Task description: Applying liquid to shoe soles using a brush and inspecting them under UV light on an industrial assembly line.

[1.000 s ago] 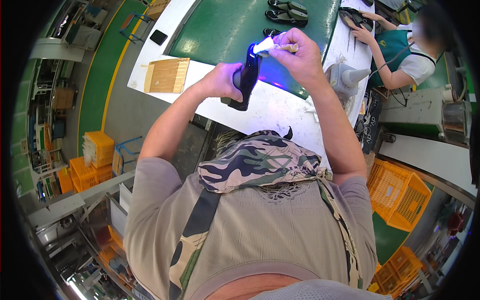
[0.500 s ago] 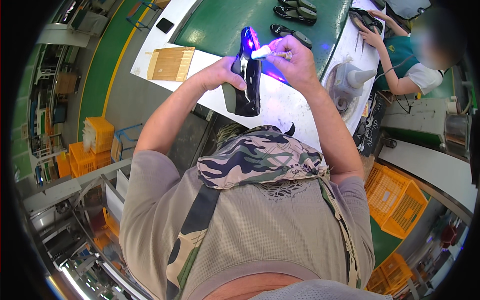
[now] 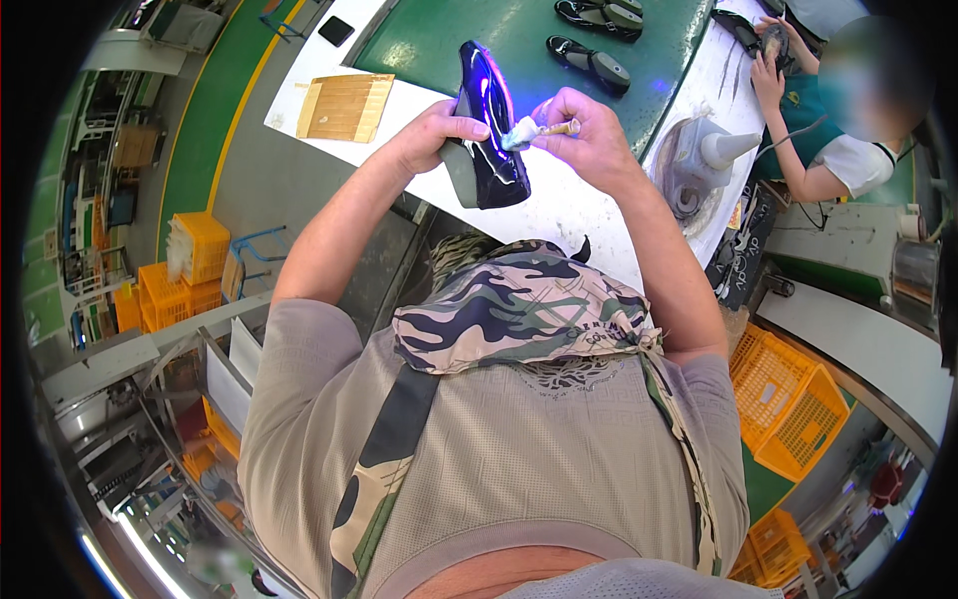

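My left hand (image 3: 436, 135) grips a glossy black shoe upper (image 3: 484, 95) on a grey-green last (image 3: 458, 172), thumb across its side. Blue-violet light gleams along it. Pinched in my right hand (image 3: 591, 138) is a small brush-like applicator (image 3: 525, 133) with a pale, bulky tip and a tan handle. That tip meets the right-hand edge of the shoe, just beyond my left thumb; the exact contact is blurred by glare. The held shoe is above the white near edge of the worktable (image 3: 584, 222).
Black shoes on lasts (image 3: 589, 64) sit on the green work surface (image 3: 449, 35). At right stands a nozzled bottle (image 3: 699, 160); a co-worker's hands (image 3: 768, 80) handle a shoe beyond it. Cardboard (image 3: 346, 108) and a phone (image 3: 335, 31) lie left. Orange crates (image 3: 783, 399) stand behind right.
The shoe has tilted, its top leaning left. The applicator has slid along its edge toward me. Shoes on the green surface have shifted down and right; the co-worker's hands have moved.
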The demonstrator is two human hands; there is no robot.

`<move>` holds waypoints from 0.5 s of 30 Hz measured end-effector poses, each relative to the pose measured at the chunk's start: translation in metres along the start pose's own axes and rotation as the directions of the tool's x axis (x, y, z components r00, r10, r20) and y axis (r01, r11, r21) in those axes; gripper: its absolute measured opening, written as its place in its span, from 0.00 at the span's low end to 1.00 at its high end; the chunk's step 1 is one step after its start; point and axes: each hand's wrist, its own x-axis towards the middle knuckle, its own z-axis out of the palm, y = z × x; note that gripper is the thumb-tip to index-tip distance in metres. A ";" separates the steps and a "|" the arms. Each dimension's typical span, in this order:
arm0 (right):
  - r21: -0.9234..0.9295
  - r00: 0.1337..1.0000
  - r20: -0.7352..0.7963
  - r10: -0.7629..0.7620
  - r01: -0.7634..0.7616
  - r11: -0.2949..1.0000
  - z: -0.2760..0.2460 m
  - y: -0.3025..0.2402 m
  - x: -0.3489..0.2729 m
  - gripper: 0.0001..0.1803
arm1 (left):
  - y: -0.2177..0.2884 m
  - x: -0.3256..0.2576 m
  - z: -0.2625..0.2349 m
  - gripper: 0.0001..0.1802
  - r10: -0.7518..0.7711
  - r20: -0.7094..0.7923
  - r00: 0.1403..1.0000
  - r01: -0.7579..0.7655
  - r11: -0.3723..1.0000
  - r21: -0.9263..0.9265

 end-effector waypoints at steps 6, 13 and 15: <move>-0.050 0.994 0.103 -0.022 0.028 0.998 -0.006 -0.008 -0.014 0.14 | -0.018 -0.004 0.010 0.25 -0.037 -0.078 0.996 0.017 0.970 -0.244; -0.016 0.989 0.134 -0.060 0.063 0.998 -0.011 -0.013 -0.032 0.14 | -0.054 -0.010 0.014 0.24 -0.097 -0.062 0.993 0.057 0.883 -0.466; -0.019 0.987 0.148 -0.061 0.064 0.998 -0.011 -0.014 -0.037 0.14 | -0.060 -0.015 0.022 0.23 -0.110 -0.065 0.992 0.060 0.851 -0.522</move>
